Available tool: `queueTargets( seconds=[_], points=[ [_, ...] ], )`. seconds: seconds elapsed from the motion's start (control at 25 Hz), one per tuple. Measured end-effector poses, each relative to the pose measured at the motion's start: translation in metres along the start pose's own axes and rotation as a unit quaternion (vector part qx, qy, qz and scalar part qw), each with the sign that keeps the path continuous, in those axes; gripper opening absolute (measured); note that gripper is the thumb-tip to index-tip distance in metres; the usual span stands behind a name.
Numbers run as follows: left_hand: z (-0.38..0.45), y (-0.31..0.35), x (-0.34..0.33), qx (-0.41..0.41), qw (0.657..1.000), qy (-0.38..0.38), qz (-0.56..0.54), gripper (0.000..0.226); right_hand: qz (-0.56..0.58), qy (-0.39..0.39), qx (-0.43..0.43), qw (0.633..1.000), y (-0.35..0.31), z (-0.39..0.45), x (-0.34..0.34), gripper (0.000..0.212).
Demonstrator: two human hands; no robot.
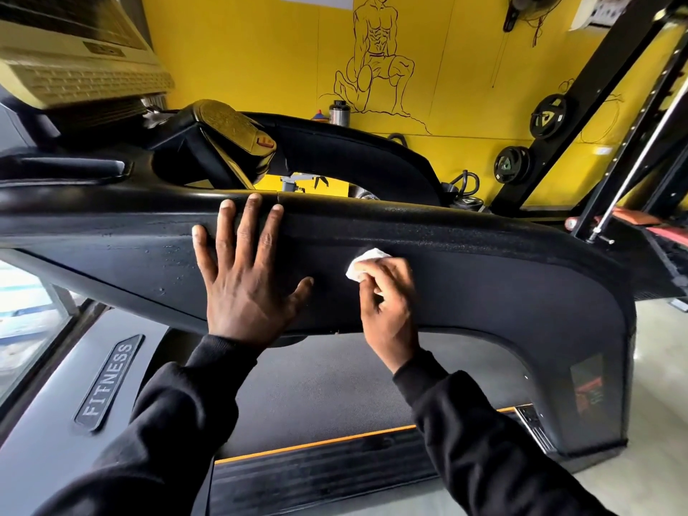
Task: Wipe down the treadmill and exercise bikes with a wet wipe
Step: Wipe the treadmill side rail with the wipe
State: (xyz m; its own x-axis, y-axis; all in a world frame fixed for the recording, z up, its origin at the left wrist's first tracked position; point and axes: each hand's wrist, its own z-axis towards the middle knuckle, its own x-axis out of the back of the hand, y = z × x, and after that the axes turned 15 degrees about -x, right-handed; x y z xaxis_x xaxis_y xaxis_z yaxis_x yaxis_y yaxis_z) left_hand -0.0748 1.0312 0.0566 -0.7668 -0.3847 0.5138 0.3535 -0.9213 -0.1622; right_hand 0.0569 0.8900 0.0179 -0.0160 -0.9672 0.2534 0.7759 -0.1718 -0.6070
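A black treadmill side arm (pixel 484 277) stretches across the middle of the head view, its upper edge glistening wet. My left hand (pixel 245 270) lies flat on it with fingers spread, reaching over the top edge. To its right, my right hand (pixel 387 292) grips a crumpled white wet wipe (pixel 363 260) and presses it against the arm's side face. The treadmill belt (pixel 335 389) runs dark below my forearms. The console (pixel 74 57) sits at the upper left.
A grey side rail marked FITNESS (pixel 108 381) lies at lower left. A second black arm (pixel 353 150) runs behind, with a steel bottle (pixel 338 112) beyond. Weight plates (pixel 547 115) hang on the yellow wall. A black rack frame (pixel 603 106) stands at right.
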Motion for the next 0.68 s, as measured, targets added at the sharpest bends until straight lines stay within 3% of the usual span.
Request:
queueTargets(
  seconds=[0.16,0.2,0.32,0.4,0.52,0.68],
  points=[
    [-0.001,-0.001,0.004,-0.011,1.000,-0.002,-0.018,0.091,-0.052,-0.144,0.149,0.977,0.002,-0.029,-0.004,0.024],
    [-0.002,-0.004,0.007,-0.005,1.000,0.002,-0.021,0.089,-0.052,-0.140,0.149,0.977,0.003,-0.023,-0.002,0.024],
    [-0.008,-0.021,0.014,0.060,0.998,0.018,-0.016,0.089,-0.013,-0.020,0.046,0.999,-0.014,0.005,-0.007,0.023],
    [-0.013,-0.033,0.016,0.080,0.997,0.018,-0.009,0.089,-0.021,-0.041,0.071,0.996,-0.016,-0.004,-0.014,0.022],
    [-0.017,-0.040,0.017,0.068,0.998,0.010,-0.001,0.088,-0.057,-0.160,0.189,0.967,-0.003,-0.032,-0.016,0.025],
    [-0.018,-0.040,0.016,0.061,0.998,0.011,0.001,0.087,-0.013,-0.045,0.089,0.995,-0.026,-0.004,-0.029,0.024]
  ],
)
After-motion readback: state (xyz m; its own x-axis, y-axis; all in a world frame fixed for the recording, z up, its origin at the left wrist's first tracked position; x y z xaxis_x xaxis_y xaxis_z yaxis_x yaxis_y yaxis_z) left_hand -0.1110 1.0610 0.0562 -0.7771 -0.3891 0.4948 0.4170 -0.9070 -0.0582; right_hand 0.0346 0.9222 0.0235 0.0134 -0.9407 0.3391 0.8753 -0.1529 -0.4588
